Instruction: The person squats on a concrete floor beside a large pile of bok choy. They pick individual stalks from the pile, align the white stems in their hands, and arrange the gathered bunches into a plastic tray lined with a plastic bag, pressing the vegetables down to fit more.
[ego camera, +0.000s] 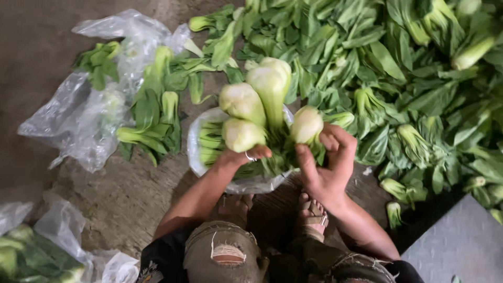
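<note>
Both hands, left [242,157] and right [327,162], grip a bunch of pale-stemmed, dark-leaved bok choy [262,112], bases up, over a bagged bowl [201,160].

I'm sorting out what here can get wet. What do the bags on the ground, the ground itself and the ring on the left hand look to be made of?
The bags look like thin clear plastic film: see-through, crinkled, glossy. The ground looks like bare concrete or packed earth: grey-brown, rough, matt. The ring on the left hand looks like silvery metal, going by its pale glint; it is too small to be sure.
</note>
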Action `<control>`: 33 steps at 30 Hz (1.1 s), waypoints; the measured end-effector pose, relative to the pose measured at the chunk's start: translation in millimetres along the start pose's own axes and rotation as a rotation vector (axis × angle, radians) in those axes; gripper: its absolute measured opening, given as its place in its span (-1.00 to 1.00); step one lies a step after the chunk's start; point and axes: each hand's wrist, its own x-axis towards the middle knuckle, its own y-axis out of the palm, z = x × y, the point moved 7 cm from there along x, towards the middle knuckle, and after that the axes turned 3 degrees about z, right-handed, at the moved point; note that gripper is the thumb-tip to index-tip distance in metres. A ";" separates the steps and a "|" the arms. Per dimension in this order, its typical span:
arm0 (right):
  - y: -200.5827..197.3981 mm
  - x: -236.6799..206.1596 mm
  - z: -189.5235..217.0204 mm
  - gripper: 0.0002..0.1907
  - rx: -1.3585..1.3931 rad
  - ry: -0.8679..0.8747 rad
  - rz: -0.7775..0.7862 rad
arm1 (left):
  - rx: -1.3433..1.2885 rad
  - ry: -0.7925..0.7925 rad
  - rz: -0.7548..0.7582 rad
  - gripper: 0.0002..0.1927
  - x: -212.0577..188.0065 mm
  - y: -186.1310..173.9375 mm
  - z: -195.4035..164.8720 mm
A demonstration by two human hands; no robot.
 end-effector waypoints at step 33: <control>47.0 6.4 -4.0 -0.51 0.176 -0.417 0.085 | 0.326 0.586 -0.112 0.55 0.9 65.4 -221.4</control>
